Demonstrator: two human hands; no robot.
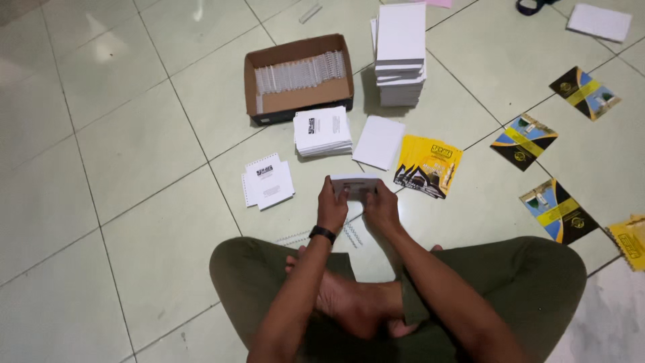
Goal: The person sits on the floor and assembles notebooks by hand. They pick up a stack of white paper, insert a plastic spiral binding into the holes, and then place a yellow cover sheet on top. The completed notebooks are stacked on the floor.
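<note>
While the person is sitting cross-legged on the tiled floor, both hands are holding a small block of white pages just above the floor, directly in front of the knees. Left hand, wearing a dark wristband, is gripping the block's left end with its fingers closed around it; right hand is clasping the right end the same way. Places below are taken from that block. Just behind it to the left, a pile of printed white sheets is lying; just behind it, a blank white sheet stack; further behind, a tall stack of white paper. Behind and to the left, an open cardboard box is holding rows of wire binding coils. To the left, one spiral-bound booklet is lying finished, as far as can be judged. Just to the right, a pile of yellow covers is waiting; further right, several black-and-yellow cards are lying spread, well apart from each other. Beneath the block, nearer the knees, loose coils are resting on the floor. Judged from the piles, only a small part is bound and most sheets and covers are remaining loose.
</note>
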